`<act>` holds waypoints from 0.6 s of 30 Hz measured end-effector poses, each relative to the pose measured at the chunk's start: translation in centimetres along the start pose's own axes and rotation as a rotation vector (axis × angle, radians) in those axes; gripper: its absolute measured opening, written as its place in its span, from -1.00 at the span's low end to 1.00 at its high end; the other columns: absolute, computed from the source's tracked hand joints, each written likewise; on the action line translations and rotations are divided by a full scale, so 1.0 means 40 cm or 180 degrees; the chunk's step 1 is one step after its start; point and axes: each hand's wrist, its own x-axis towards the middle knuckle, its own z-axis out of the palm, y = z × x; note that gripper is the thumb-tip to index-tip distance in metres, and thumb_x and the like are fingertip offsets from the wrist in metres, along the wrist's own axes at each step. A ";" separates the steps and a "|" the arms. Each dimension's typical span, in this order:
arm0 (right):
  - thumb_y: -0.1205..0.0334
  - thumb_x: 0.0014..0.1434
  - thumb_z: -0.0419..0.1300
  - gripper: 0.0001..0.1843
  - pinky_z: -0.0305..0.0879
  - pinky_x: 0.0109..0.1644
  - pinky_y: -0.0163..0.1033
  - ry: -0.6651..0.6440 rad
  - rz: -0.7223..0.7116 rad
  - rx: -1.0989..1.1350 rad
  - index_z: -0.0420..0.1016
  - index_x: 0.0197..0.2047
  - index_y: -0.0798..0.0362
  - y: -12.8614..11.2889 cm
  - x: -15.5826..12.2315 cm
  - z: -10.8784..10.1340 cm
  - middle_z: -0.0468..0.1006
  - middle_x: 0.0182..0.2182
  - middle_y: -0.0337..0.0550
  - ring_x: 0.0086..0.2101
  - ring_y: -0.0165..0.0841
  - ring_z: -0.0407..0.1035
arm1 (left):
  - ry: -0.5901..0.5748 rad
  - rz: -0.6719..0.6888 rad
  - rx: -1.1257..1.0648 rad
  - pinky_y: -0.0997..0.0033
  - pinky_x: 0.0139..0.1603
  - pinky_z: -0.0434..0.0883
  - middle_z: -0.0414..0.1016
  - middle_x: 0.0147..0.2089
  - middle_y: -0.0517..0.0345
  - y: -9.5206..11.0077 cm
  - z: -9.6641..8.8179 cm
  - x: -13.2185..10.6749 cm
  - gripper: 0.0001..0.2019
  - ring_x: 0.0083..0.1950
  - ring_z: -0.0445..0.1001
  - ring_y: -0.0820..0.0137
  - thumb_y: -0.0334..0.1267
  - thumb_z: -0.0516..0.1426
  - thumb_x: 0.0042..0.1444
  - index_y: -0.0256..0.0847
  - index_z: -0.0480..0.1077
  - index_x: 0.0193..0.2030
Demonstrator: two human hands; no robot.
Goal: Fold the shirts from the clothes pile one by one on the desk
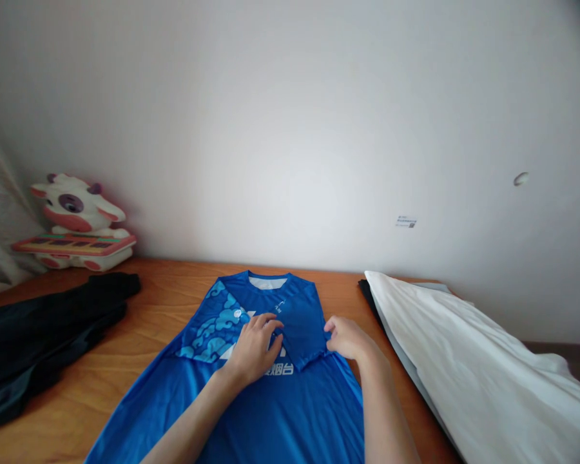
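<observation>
A blue T-shirt [290, 412] with white lettering lies front up, its collar toward the wall. Both sleeves are folded inward over the chest: a cloud-patterned one [210, 328] on the left and a plain darker one [307, 332] on the right. My left hand [256, 346] rests on the chest beside the darker sleeve, thumb and fingers apart, covering part of the lettering. At the shirt's right edge, my right hand [347, 338] has its fingers closed on the fabric.
Dark clothing [53, 328] lies on the left of the wooden surface [159, 296]. White fabric [464, 348] is spread over grey and black pieces at right. A toy cow keyboard [80, 222] stands in the back left corner against the wall [280, 129].
</observation>
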 end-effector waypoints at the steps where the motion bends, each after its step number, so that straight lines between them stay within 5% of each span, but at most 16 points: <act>1: 0.48 -0.24 0.35 -0.51 0.31 -0.28 -0.28 -0.0062 0.0072 -0.0012 0.55 -0.17 -0.02 0.010 -0.001 -0.002 0.59 -0.35 -0.24 -0.34 -0.30 0.52 | -0.0030 0.0091 -0.0036 -0.01 0.19 0.42 0.49 0.16 -0.06 0.019 -0.002 -0.003 -0.75 0.17 0.46 0.10 -0.20 0.07 0.32 -0.11 0.48 0.05; 5: 0.45 -0.39 0.42 -0.35 0.27 -0.35 -0.30 -0.0140 0.0190 -0.0027 0.53 -0.11 0.00 0.019 -0.012 -0.004 0.60 -0.30 -0.21 -0.35 -0.29 0.50 | -0.0167 0.0616 -0.0247 0.05 0.17 0.43 0.47 0.13 -0.02 0.088 0.013 -0.021 -0.66 0.14 0.45 0.13 -0.15 0.24 0.18 -0.07 0.45 0.10; 9: 0.43 -0.10 0.25 -0.72 0.21 -0.34 -0.31 -0.0012 0.0148 -0.0074 0.53 -0.26 -0.02 0.015 -0.017 0.000 0.59 -0.40 -0.25 -0.37 -0.34 0.48 | -0.0191 0.0653 -0.0299 0.13 0.08 0.48 0.47 0.04 0.01 0.101 0.045 -0.033 -0.73 0.05 0.46 0.20 -0.31 0.16 0.24 -0.04 0.50 0.06; 13: 0.56 -0.20 0.24 -0.77 0.18 -0.43 -0.29 -0.0303 0.0173 -0.0160 0.51 -0.57 0.00 0.022 -0.023 -0.009 0.50 -0.64 -0.28 -0.54 -0.32 0.44 | -0.0169 0.0600 -0.0241 0.17 0.04 0.49 0.46 0.00 0.01 0.094 0.056 -0.035 -0.70 0.00 0.46 0.23 -0.34 0.05 0.32 -0.02 0.51 0.09; 15: 0.53 -0.13 0.24 -0.78 0.25 -0.37 -0.26 -0.0149 0.0058 -0.0199 0.58 -0.49 0.00 0.019 -0.017 -0.017 0.57 -0.56 -0.22 -0.48 -0.29 0.49 | -0.0219 0.0667 -0.0182 0.11 0.10 0.47 0.46 0.06 0.00 0.097 0.053 -0.036 -0.68 0.05 0.45 0.19 -0.26 0.11 0.31 -0.02 0.45 0.18; 18: 0.43 0.14 0.14 -0.73 0.31 -0.09 -0.21 0.0533 -0.0228 -0.0305 0.62 -0.17 0.03 -0.004 0.025 -0.025 0.65 -0.18 -0.02 -0.13 -0.22 0.52 | -0.0383 0.0811 -0.0108 0.03 0.17 0.42 0.46 0.15 0.01 0.108 0.045 -0.041 -0.67 0.13 0.42 0.13 -0.18 0.13 0.29 0.00 0.45 0.17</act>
